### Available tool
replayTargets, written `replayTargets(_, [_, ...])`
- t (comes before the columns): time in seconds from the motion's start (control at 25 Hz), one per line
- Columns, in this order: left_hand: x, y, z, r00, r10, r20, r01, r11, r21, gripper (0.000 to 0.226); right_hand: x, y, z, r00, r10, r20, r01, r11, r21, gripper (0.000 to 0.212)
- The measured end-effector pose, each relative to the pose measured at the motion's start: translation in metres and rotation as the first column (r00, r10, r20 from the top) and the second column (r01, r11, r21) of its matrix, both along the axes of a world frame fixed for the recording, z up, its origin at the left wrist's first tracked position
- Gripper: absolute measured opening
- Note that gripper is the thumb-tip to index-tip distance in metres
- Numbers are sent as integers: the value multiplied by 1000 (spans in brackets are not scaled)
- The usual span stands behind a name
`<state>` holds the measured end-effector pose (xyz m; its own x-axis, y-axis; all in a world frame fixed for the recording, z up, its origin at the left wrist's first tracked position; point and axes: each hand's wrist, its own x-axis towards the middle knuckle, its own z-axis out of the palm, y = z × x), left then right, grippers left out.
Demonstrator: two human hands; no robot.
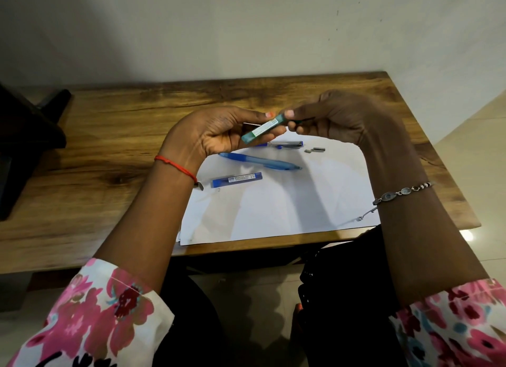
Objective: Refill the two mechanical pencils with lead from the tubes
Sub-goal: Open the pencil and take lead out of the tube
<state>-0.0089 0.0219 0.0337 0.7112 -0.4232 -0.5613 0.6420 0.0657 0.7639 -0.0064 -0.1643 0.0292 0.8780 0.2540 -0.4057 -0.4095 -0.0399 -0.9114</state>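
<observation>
My left hand [219, 132] holds a green lead tube [262, 128] above the table, tilted up to the right. My right hand [328, 114] pinches the tube's upper end with thumb and fingers. Below, on white paper [287, 207], lie a light blue mechanical pencil [260, 161], a blue lead tube [236, 179], and a second pencil with a clear barrel and blue parts [284, 144], partly hidden behind my left hand. A small metal cap and eraser piece [315, 150] rest to its right.
The wooden table [109, 136] stands against a pale wall. A dark object [24, 136] sits at the table's left end. A small dark piece [200, 186] lies by my left wrist. The front edge is close to my lap.
</observation>
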Motion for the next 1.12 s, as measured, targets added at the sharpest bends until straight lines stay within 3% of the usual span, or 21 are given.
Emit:
replayTargets(0.16, [0, 0, 2, 999, 20, -26, -19, 1000, 9, 23, 0, 3, 0, 998, 2, -68, 0, 999, 33, 11])
replayTargets(0.28, [-2, -2, 4, 1000, 8, -10, -7, 999, 53, 19, 0, 3, -1, 993, 3, -120, 5, 998, 61, 25])
replayTargets(0.44, [0, 2, 5, 1000, 0, -28, 2, 998, 60, 36, 0, 3, 0, 989, 30, -142, -20, 997, 70, 35])
replayTargets(0.64, [-1, 3, 6, 999, 11, -31, -9, 998, 64, 35, 0, 4, -1, 986, 30, -162, -15, 995, 94, 25])
replayTargets(0.84, [-2, 3, 7, 999, 32, -24, -30, 997, 68, 18, -1, 5, 1, 986, 31, -162, -19, 997, 78, 15])
replayTargets(1.12, [1, 6, 6, 999, 27, -31, -24, 994, 106, 36, -3, 9, 4, 981, 79, -175, -64, 994, 89, 22])
